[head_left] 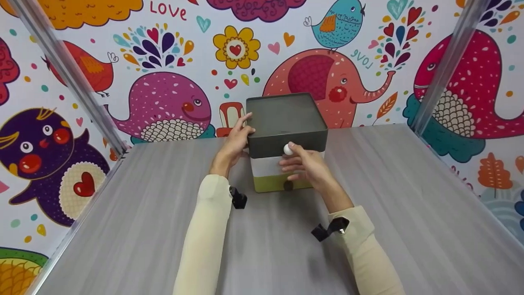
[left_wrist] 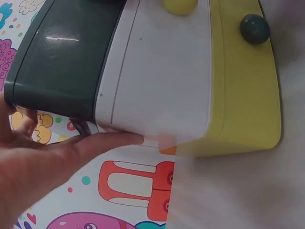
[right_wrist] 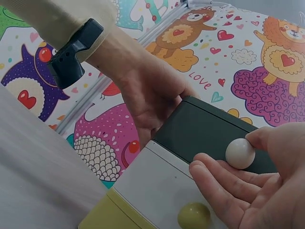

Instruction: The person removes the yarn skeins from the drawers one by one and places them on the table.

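Observation:
A small stacked drawer unit stands on the table, with a dark green top drawer (head_left: 268, 146), a white middle drawer (left_wrist: 164, 71) and a yellow bottom drawer (left_wrist: 245, 95). My right hand (head_left: 313, 166) pinches the white knob (right_wrist: 239, 153) on the dark green front, thumb above and fingers bent beneath. My left hand (head_left: 234, 143) presses against the unit's left side, its fingers extended up to the top rim and along the white part. Lower down are a yellow knob (right_wrist: 194, 217) on the white drawer and a dark knob (left_wrist: 255, 28) on the yellow one.
The grey wood-grain table (head_left: 163, 213) extends around the unit. Behind it rises a wall panel with cartoon animals (head_left: 172, 106), close to the unit's back. Metal posts (head_left: 77, 82) frame both sides. Black wrist straps (head_left: 238, 198) sit on the sleeves.

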A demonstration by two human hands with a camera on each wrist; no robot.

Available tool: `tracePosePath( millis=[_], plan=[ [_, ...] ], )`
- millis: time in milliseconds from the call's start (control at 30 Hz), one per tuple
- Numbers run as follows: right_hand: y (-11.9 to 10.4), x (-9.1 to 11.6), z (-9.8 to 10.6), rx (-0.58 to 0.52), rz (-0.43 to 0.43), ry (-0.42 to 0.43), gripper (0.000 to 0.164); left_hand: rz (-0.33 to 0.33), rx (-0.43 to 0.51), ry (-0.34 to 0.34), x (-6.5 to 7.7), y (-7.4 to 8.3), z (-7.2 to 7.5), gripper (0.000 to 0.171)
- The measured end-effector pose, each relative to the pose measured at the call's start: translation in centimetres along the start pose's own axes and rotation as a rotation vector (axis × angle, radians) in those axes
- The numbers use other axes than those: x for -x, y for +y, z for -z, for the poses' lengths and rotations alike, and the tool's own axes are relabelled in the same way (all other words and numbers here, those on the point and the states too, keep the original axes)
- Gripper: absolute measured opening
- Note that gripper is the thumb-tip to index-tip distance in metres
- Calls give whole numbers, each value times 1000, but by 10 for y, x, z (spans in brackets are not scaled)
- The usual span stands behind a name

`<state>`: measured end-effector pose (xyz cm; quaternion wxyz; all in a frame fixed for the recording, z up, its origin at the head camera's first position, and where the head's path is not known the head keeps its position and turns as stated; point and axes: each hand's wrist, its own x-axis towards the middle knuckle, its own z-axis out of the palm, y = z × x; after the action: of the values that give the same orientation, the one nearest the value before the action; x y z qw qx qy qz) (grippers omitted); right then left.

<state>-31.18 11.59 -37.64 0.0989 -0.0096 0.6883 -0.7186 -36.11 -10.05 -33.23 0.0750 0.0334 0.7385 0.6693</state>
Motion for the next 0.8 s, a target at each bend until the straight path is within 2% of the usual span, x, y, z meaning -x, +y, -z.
tracePosePath(
  millis=[200, 433, 800],
  plan=[
    [-2, 2, 1, -5, -7, 3, 52, -15, -148, -35, -1, 2, 4, 39],
    [-4, 5, 0, 0, -7, 4, 49, -21, -191, -71, -1, 6, 6, 37],
    [-6, 14, 0, 68, -18, 2, 49, -24, -275, -114, -1, 8, 8, 44]
  ],
)
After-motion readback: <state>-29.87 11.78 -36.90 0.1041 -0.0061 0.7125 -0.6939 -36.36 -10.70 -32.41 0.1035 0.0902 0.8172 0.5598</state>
